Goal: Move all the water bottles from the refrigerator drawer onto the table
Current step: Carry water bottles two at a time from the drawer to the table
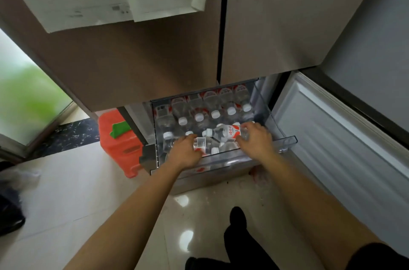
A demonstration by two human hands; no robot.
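The clear refrigerator drawer is pulled out and holds several water bottles with white caps and red-and-white labels, most lying in rows. My left hand is down in the drawer's front left, its fingers closed around a bottle lying there. My right hand grips the base end of another bottle, which lies on its side on top of the others with its cap pointing left. No table is in view.
The lower right refrigerator door stands open beside the drawer. An orange plastic stool with a green item on it sits left of the drawer. Glossy tiled floor lies below, with my dark-clothed leg at the bottom.
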